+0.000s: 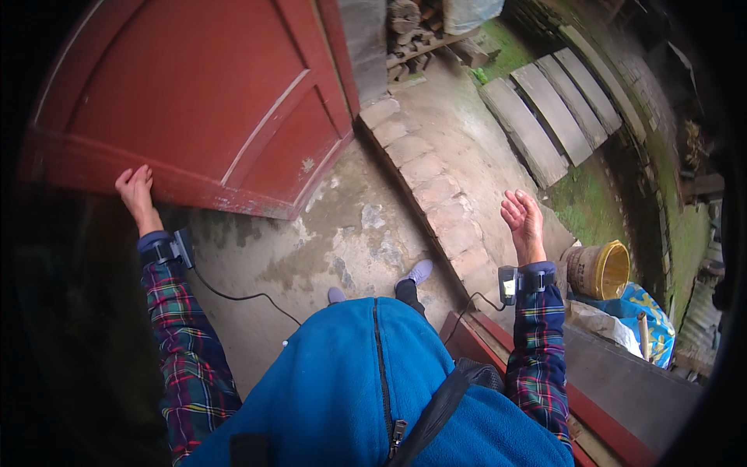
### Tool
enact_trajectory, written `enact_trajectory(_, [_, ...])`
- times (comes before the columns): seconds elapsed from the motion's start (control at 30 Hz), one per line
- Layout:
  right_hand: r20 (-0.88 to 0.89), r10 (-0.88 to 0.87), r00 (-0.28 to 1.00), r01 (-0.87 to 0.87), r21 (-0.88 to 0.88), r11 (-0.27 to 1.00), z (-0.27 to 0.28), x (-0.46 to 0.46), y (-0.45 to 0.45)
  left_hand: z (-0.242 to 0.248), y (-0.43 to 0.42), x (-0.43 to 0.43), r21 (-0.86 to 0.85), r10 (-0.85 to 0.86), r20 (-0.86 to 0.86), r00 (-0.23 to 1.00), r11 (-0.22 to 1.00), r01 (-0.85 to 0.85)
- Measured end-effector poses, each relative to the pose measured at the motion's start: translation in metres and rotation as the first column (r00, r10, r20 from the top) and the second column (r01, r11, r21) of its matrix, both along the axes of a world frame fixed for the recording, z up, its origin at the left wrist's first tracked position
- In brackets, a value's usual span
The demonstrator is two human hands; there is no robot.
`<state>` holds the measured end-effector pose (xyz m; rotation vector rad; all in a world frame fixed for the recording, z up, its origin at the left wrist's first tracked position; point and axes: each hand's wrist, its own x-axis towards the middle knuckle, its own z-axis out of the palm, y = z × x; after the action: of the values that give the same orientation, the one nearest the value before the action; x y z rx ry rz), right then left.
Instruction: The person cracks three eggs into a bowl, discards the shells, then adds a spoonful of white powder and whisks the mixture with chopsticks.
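A red wooden door (192, 87) with recessed panels stands swung inward at my upper left. My left hand (138, 195) is at the door's free edge, its fingers loosely bent. I cannot tell whether they grip the edge or only pass in front of it. On the right, my right hand (523, 222) is raised above the stone doorstep (435, 181), fingers half curled and nothing visible in them. Both wrists carry strapped-on devices with black cables. My shoes, one of them a light purple shoe (419, 272), stand on the worn concrete floor (274, 257) inside the threshold.
Outside, a yellow-rimmed bucket (589, 269) stands beside a blue patterned bag (653, 318) and a stick (643, 335). Several stone slabs (528, 131) lie across mossy ground. Stacked firewood (408, 35) is by the wall. A red door frame (607, 429) runs along my right side.
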<state>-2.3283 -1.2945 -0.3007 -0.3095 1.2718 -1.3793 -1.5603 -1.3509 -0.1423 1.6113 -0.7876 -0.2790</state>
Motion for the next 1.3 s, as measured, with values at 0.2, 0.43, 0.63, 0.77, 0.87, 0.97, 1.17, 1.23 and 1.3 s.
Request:
enact_trajectory(0.2, [-0.088, 0.135, 0.987, -0.139, -0.05, 0.989, 0.011, 0.124, 0.022, -0.04, -0.001, 0.053, -0.112, -0.227, 0.045, 0.973, 0.966, 0.231])
enact_trajectory(0.43, [-0.148, 0.309, 0.939, -0.321, -0.063, 0.945, 0.024, 0.257, 0.054, -0.034, 0.002, 0.089, 0.049, -0.43, 0.011, 0.903, 0.902, 0.429])
enact_trajectory(0.63, [-0.181, 0.563, 0.806, -0.578, -0.033, 0.816, 0.058, 0.319, 0.046, -0.033, 0.086, 0.112, -0.016, -0.331, 0.006, 0.944, 0.943, 0.331])
enact_trajectory(0.77, [-0.195, 0.726, 0.659, -0.747, -0.059, 0.662, 0.081, 0.381, 0.015, -0.039, 0.19, 0.107, -0.033, -0.233, -0.146, 0.962, 0.973, 0.23])
enact_trajectory(0.87, [-0.214, 0.851, 0.48, -0.877, -0.145, 0.458, 0.096, 0.442, -0.011, -0.036, 0.266, 0.108, 0.022, -0.073, -0.179, 0.981, 0.997, 0.078])
enact_trajectory(0.97, [-0.209, 0.919, 0.336, -0.924, -0.264, 0.278, 0.107, 0.507, -0.034, -0.033, 0.341, 0.113, 0.087, 0.124, -0.208, 0.97, 0.99, -0.108])
enact_trajectory(1.17, [-0.31, 0.917, 0.252, -0.928, -0.345, 0.139, 0.127, 0.655, -0.078, -0.043, 0.485, 0.126, 0.057, 0.36, -0.27, 0.893, 0.932, -0.358])
enact_trajectory(1.23, [-0.362, 0.896, 0.257, -0.921, -0.373, 0.114, 0.134, 0.697, -0.095, -0.053, 0.526, 0.14, 0.064, 0.452, -0.292, 0.843, 0.889, -0.454])
enact_trajectory(1.3, [-0.421, 0.86, 0.289, -0.916, -0.383, 0.12, 0.138, 0.733, -0.111, -0.063, 0.567, 0.16, 0.085, 0.534, -0.292, 0.793, 0.841, -0.535])
